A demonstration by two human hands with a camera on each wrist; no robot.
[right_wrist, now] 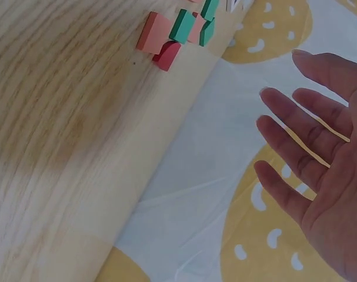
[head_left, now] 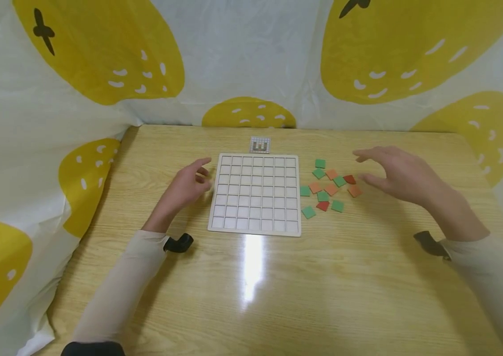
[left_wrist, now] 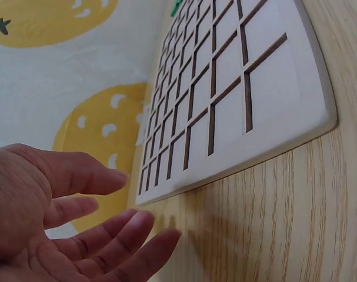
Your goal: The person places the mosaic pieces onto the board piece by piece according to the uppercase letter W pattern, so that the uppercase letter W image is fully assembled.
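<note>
Sheeted-off workspace — printed sheeting (head_left: 251,59), wood-grain table (head_left: 322,282)

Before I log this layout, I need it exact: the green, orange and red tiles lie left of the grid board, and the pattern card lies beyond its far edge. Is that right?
No: the tiles lie right of the grid board, as the head view shows; the pattern card is indeed beyond the board's far edge.

The wood-grained table (head_left: 345,277) looks glossy, the board (head_left: 256,191) and tiles (head_left: 331,190) smooth and matt.
</note>
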